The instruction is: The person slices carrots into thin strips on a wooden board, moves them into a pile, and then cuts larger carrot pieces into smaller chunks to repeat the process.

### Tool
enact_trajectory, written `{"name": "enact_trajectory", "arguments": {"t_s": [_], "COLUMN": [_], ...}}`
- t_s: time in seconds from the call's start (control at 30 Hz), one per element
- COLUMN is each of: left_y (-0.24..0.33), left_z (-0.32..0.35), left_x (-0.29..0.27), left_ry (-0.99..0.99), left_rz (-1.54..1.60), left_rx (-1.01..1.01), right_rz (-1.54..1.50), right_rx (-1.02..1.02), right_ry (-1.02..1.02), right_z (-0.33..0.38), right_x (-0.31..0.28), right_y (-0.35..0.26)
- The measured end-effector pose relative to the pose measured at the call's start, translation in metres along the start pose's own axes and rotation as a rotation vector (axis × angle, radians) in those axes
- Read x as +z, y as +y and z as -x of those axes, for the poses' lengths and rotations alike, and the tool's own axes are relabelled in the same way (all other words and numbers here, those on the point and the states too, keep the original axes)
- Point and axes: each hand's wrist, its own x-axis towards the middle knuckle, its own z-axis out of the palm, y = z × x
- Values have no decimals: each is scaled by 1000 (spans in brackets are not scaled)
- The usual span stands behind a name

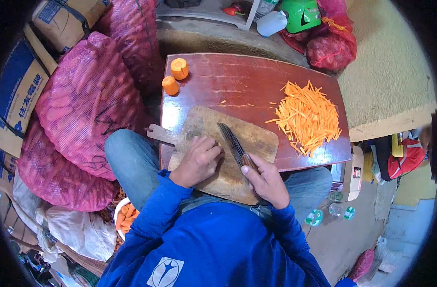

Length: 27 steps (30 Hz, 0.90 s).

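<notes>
My right hand (267,182) is closed around the wooden handle of a knife (233,143). Its dark blade points up and left over a worn wooden cutting board (256,136). My left hand (199,160) rests on the board's left part with fingers curled; whatever may be under them is hidden. The board lies aslant at the near edge of a low red-brown table (218,71), partly over my lap. A heap of carrot strips (307,117) sits on the table's right side. Two cut carrot pieces, a larger one (179,69) and a smaller one (170,85), stand at the far left corner.
Pink mesh sacks (89,105) are piled on the left by cardboard boxes (20,86). A white tub (119,220) of carrot pieces stands beside my left leg. Beyond the table are a green container (302,15) and a red mesh bag (330,50). Plastic bottles (335,209) lie at right.
</notes>
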Motion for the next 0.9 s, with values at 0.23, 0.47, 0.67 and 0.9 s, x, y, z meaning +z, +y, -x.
{"name": "enact_trajectory", "arguments": {"t_s": [0.23,0.47,0.67,0.9], "left_y": [-7,-7,-4,-4], "left_z": [1,5,1,1], "left_x": [9,12,7,10], "left_ry": [88,91,126,144], "left_rz": [2,-19,-26,-30], "left_rx": [21,-103,-65,-70], "right_rz": [106,149,197,195], "right_rx": [-142,-228,-109,-204], "right_ry": [-31,-2,-2,-26], "right_z": [4,3,11,3], "right_x": [8,9,4,8], "right_y": [-2,-6,-15,-7]}}
